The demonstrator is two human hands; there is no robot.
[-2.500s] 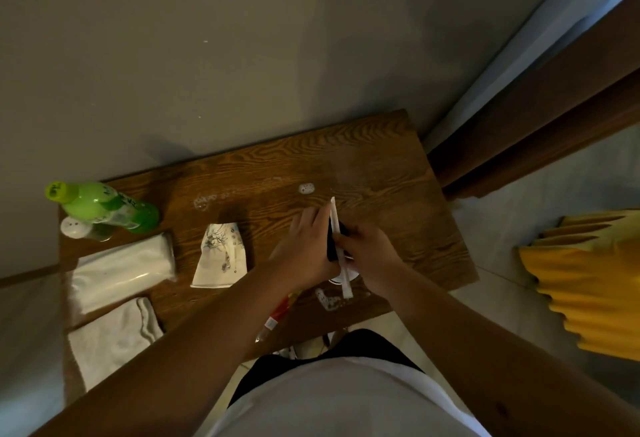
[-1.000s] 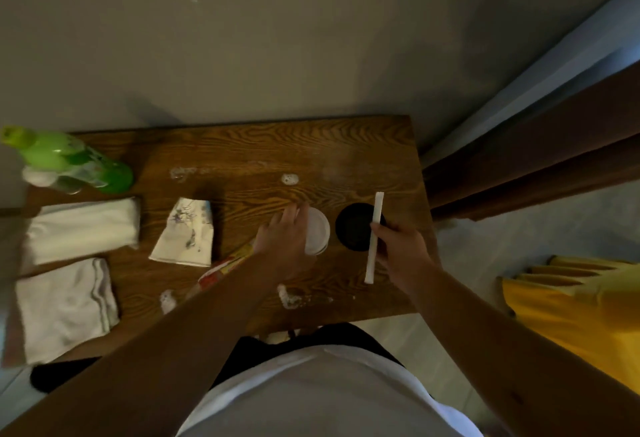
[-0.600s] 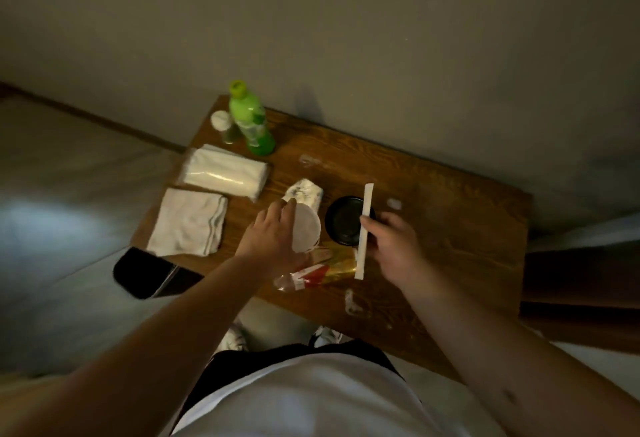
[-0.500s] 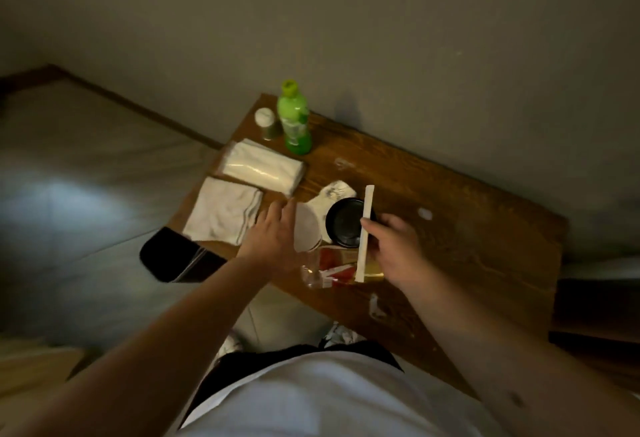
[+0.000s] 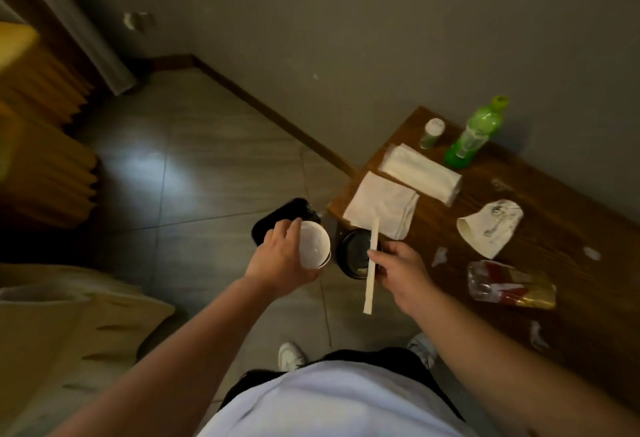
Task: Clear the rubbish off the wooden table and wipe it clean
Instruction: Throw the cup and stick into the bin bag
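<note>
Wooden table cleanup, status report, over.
Left hand grips white cup; right hand holds black lid and wrapped stick. Crushed cup, wrapper, scraps remain on table.

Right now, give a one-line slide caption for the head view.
Left hand holds white cup, right hand black lid and wrapped straw, above black bin beside wooden table.

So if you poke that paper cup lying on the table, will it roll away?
Probably a little. The paper cup lies on its side on the wooden table, so a push could set it rolling. It looks tapered, so it would likely curve rather than go straight. It also looks crumpled and light, so it may just skid and squash.
</note>
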